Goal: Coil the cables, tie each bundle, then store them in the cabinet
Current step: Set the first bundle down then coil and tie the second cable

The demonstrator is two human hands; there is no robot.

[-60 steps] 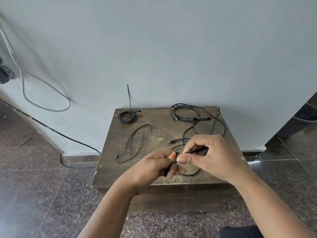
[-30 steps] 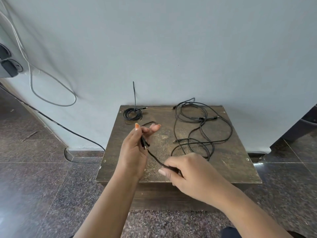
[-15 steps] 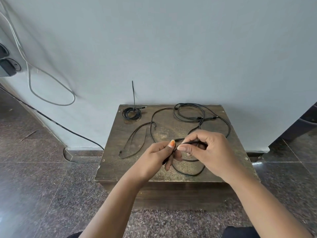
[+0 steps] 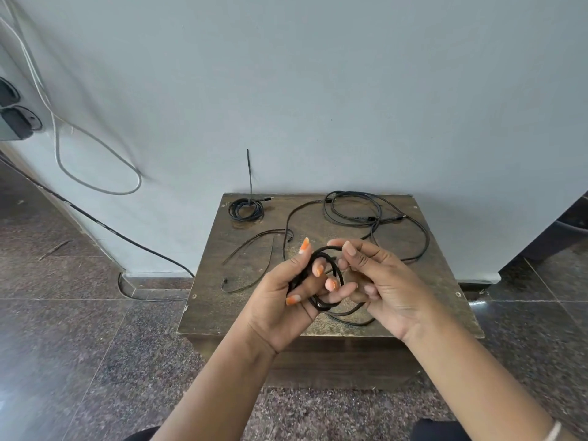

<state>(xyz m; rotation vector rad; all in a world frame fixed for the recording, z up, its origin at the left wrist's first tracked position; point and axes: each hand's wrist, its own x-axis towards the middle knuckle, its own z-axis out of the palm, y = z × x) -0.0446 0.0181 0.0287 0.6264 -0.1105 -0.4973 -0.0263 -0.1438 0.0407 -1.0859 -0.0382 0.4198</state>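
While our left hand (image 4: 288, 296) grips a black cable (image 4: 327, 280) wound in loops round its curled fingers, our right hand (image 4: 378, 281) pinches the loop's top, both above the surface's (image 4: 206, 316) front edge. A coiled cable bundle (image 4: 245, 210) sits at the back left corner, a loose cable (image 4: 375, 214) sprawls toward the back right, and a thin strap (image 4: 251, 265) lies left of centre.
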